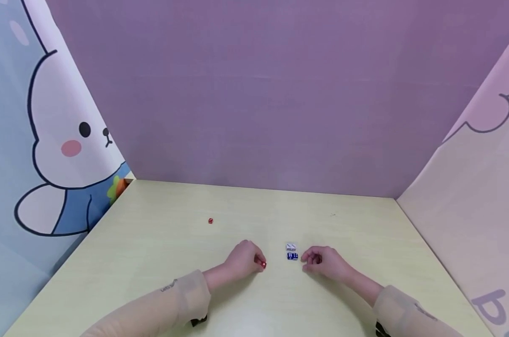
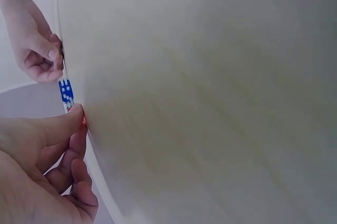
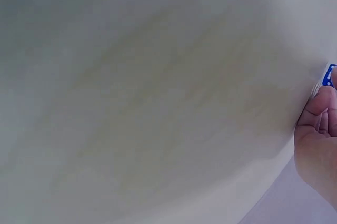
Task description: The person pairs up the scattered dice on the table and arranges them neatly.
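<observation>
Between thumb and fingertips my left hand (image 1: 242, 260) pinches a red die (image 1: 264, 265), just above or on the table; its lower side is hard to make out. To its right, two blue dice (image 1: 292, 256) sit side by side, with white dice (image 1: 291, 246) right behind them. My right hand (image 1: 327, 263) is just right of the blue dice, fingers loosely bent and nothing seen between them. In the left wrist view the red die (image 2: 84, 118) shows only as a sliver at the fingertips. The right wrist view catches part of the blue dice (image 3: 329, 75) beyond the fingers.
Another red die (image 1: 210, 221) lies farther back, left of the middle of the pale table (image 1: 165, 210). A small dark mark (image 1: 333, 215) is at the back right. A purple panel (image 1: 254, 103) rises behind the table, with printed panels on both sides.
</observation>
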`<action>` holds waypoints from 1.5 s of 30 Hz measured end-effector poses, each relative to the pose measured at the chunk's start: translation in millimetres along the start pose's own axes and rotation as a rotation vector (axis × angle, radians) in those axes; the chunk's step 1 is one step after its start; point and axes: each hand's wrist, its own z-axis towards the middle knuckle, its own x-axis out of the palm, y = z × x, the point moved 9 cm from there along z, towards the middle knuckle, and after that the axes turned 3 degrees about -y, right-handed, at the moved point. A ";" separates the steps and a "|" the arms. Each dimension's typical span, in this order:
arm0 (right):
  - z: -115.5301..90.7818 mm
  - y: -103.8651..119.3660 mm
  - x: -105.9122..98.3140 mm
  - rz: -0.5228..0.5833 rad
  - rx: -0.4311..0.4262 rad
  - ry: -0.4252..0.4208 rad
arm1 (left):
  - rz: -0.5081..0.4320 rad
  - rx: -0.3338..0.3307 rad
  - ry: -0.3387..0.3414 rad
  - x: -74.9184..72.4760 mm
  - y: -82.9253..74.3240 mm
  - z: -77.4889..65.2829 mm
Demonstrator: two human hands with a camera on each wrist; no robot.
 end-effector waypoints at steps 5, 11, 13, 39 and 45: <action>-7.1 5.3 4.3 0.009 -0.018 0.025 | -0.022 -0.013 0.027 11.0 -8.3 -0.9; -11.2 9.4 8.8 0.016 -0.030 0.028 | -0.117 -0.022 0.043 24.5 -18.4 3.5; -11.9 9.9 10.4 0.017 -0.034 0.031 | -0.160 -0.028 0.044 29.1 -20.9 6.7; -9.3 17.3 12.4 -0.054 -0.155 -0.033 | -0.163 -0.014 -0.061 49.8 -50.4 28.8; -8.9 15.2 13.9 -0.066 -0.155 -0.039 | -0.178 -0.019 -0.072 51.1 -51.1 28.2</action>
